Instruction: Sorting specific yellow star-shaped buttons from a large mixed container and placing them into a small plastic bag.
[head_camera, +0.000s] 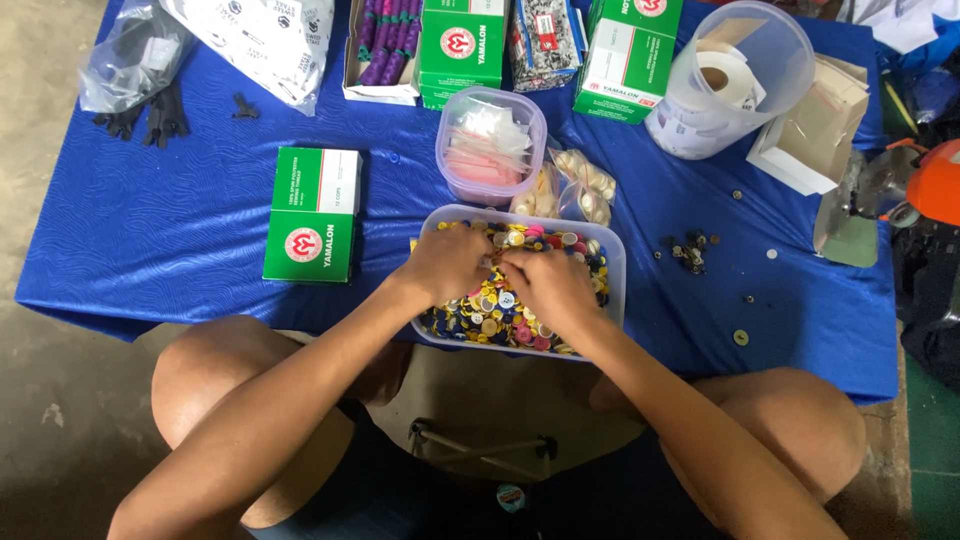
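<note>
Blue-covered bench (150, 230) carries clear tub (612, 262) of mixed buttons (490, 310). Left hand (445, 265) and right hand (550, 285) both press into the buttons inside the tub; grip hidden, can't tell. Green box (313, 213) left of tub.

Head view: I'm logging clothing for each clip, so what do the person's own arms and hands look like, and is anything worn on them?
Both arms are bare from the frame's lower edge to the fingers: no sleeves show. The left hand and right hand wear no gloves. No watch, bracelet or ring is visible on either, though the fingertips are partly hidden.
</note>
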